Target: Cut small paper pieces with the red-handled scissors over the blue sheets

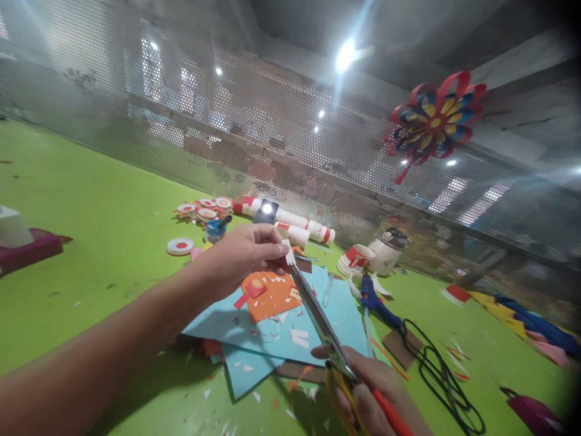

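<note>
My left hand pinches a small piece of white paper between thumb and fingers. A pair of scissors is gripped in my right hand, its yellow handle around my fingers. The blade tips meet the lower edge of the white paper. A red-orange stick-like thing also shows at my right hand; whether I hold it is unclear. Below both hands lie light blue paper sheets and an orange sheet strewn with small scraps. A red and an orange cut-out rest on the orange sheet.
A blue glue gun with a coiled black cord lies at right. Behind stand paper cups, a white jar, white-and-red paper rolls and round decorations. A mesh panel runs along the far edge.
</note>
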Demonstrator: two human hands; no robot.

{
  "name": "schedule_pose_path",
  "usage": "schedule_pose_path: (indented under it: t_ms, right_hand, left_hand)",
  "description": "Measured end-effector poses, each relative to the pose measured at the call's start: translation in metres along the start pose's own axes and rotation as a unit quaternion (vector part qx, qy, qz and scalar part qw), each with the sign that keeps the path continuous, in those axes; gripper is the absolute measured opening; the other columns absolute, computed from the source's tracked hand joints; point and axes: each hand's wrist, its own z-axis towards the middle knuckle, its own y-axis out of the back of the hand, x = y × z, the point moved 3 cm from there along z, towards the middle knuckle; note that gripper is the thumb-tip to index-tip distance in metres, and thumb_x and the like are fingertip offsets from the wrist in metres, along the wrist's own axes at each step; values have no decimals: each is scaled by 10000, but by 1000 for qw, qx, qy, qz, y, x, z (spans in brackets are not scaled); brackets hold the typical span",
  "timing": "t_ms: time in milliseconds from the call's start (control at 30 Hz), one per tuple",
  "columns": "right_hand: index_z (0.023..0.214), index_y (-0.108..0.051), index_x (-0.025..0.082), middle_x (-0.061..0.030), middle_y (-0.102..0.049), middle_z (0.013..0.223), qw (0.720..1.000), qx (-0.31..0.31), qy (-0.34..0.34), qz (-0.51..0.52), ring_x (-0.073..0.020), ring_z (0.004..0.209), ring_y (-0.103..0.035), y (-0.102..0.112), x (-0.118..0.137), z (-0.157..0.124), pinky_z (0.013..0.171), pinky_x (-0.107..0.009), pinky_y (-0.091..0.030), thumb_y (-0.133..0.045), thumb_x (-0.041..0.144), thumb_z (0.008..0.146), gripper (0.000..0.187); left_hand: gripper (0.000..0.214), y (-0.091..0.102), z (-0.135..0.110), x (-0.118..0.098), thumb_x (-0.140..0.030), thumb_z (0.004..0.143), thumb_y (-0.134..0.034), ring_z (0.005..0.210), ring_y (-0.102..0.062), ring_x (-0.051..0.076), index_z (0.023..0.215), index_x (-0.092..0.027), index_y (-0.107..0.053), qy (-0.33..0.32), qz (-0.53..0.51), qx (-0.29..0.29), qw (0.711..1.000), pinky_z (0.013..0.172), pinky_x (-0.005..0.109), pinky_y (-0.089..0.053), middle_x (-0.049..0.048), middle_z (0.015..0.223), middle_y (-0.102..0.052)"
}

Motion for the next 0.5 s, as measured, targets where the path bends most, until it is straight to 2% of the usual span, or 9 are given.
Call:
schedule_pose_path:
  t_ms: [133,500]
  right_hand:
    - [1129,-638,201,-4,-548,535,1000,-3,2,-25,-166,460,-559,3,-3,-1,480,-236,-475,-375,618,873,555]
    - [1113,-664,218,-18,-564,488,1000,-9,2,-17,-202,481,-606,1,-5,-1,405,-226,-436,-387,644,852,571]
  left_hand:
    - [142,0,-1,0,-201,678,-702,585,-592,118,629,-127,-591,4,1,4,1000,606,247,-437,40,622,-638]
    - [122,0,-2,-1,-190,687,-682,589,-589,112,624,-129,-596,1,13,13,1000,611,239,-438,35,622,-631]
